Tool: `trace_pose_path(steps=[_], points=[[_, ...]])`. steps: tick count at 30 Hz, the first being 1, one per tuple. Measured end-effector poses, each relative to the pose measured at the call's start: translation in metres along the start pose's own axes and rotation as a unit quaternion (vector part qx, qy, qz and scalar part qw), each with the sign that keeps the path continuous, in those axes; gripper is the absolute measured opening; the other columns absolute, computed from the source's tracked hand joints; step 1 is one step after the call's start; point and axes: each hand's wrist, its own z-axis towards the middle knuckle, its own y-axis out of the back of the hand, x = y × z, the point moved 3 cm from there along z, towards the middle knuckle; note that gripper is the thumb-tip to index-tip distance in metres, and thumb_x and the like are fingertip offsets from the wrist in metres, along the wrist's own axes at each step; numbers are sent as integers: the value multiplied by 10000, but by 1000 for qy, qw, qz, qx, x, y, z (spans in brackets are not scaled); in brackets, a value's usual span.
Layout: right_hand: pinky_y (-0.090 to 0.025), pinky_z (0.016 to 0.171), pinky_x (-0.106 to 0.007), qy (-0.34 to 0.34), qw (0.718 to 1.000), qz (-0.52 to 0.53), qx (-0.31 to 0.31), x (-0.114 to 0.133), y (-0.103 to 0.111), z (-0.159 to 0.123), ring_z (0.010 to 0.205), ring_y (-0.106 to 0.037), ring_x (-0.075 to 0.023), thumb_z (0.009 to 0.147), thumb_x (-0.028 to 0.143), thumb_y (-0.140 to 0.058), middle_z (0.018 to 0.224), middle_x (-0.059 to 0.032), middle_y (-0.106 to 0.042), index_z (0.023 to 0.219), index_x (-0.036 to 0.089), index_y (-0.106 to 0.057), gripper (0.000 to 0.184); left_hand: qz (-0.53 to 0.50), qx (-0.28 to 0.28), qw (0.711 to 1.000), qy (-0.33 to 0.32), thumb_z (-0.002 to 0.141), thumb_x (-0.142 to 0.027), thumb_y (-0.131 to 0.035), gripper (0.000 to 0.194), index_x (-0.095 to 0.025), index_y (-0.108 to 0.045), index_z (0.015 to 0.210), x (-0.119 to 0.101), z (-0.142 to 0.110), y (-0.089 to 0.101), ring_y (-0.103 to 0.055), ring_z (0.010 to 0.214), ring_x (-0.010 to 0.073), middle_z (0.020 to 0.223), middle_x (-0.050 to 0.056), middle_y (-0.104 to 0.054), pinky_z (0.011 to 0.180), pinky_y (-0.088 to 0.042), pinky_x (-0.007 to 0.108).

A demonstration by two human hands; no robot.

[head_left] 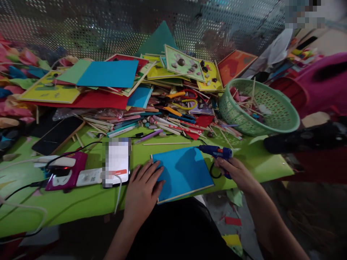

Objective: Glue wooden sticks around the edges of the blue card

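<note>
A blue card [187,171] edged with thin wooden sticks lies at the near edge of the green table [81,202]. My left hand [142,191] rests flat on the card's left edge, fingers spread. My right hand [237,173] is closed round the grip of a blue glue gun [217,152], whose orange-tipped nozzle points left over the card's top right corner.
A phone [116,162] lies left of the card, beside a power strip and cables [65,173]. A green basket [257,106] holds sticks at right. Behind are heaps of coloured paper, framed cards, scissors [181,101] and pens. A person in magenta sits at far right.
</note>
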Motion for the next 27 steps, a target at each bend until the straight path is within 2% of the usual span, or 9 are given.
trace_pose_path(steps=[6,14,18,22,27], points=[[-374,532,-300,-12,1000,2,7,3,-3,0,560,-472,-148,765,816,-617,595,-4,-530,717,201,-644,617,-5,10,1000,5,1032,-297,-551,335,-252,-659,1346,-1,0,0,-564,1394,293,1483,39,-624,1154,-407,560],[-370,550,-307,-8,1000,5,9,-8,1,-1,583,-483,-152,775,825,-617,621,-16,-562,725,199,-653,629,-5,12,1000,6,1032,-294,-561,329,-251,-656,1345,-1,0,1,-551,1406,289,1491,28,-616,1160,-398,551],[-384,554,-301,11,1000,15,6,0,5,-2,579,-474,-146,766,851,-613,615,-9,-546,707,200,-637,653,-5,13,1000,9,1031,-294,-562,330,-255,-659,1344,-2,1,1,-554,1404,291,1492,34,-615,1157,-406,553],[-388,550,-304,10,1000,5,8,5,1,0,585,-478,-158,778,846,-599,607,-10,-538,722,206,-651,644,-5,16,1000,13,1033,-305,-558,331,-256,-660,1345,-2,1,1,-552,1408,286,1490,41,-617,1164,-409,553],[-365,531,-313,-10,1000,-13,14,-1,-5,1,568,-476,-166,767,827,-609,587,-16,-542,679,214,-631,619,-4,15,1000,11,1027,-304,-558,337,-258,-670,1342,-2,1,2,-565,1396,295,1474,52,-632,1157,-424,563]])
